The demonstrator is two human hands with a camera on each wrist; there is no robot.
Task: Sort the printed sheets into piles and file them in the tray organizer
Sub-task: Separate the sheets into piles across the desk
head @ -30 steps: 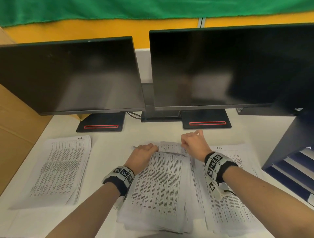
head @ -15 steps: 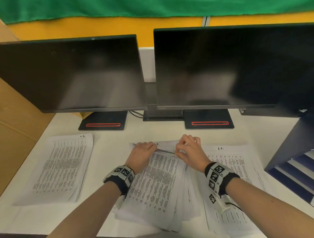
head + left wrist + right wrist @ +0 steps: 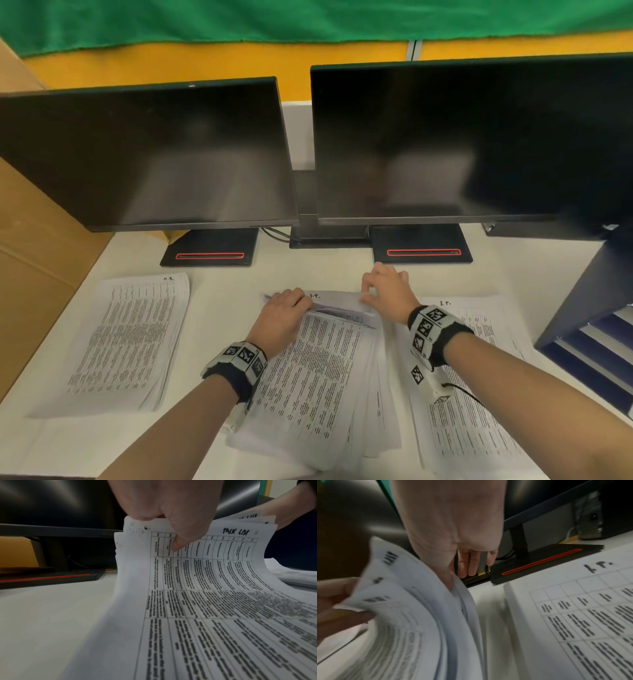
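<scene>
A fanned middle stack of printed sheets (image 3: 318,383) lies in front of me. My left hand (image 3: 301,303) pinches the raised top-left edge of its upper sheets, thumb on the "TASK LIST" page (image 3: 214,574). My right hand (image 3: 365,295) is at the stack's top-right corner. Its thumb is tucked among the lifted sheets (image 3: 423,615) and its fingers (image 3: 468,566) lie behind them. A sorted pile (image 3: 126,342) lies on the left and another (image 3: 472,404) on the right. The dark blue tray organizer (image 3: 582,308) stands at the far right edge.
Two dark monitors (image 3: 445,144) on black stands (image 3: 212,248) block the back of the white desk (image 3: 329,274). A cardboard panel (image 3: 37,260) borders the left side. Bare desk shows between the left pile and the middle stack.
My right hand slid left toward the left hand half a second ago, then moved back right and farther along the stack's top edge. The left hand keeps its hold.
</scene>
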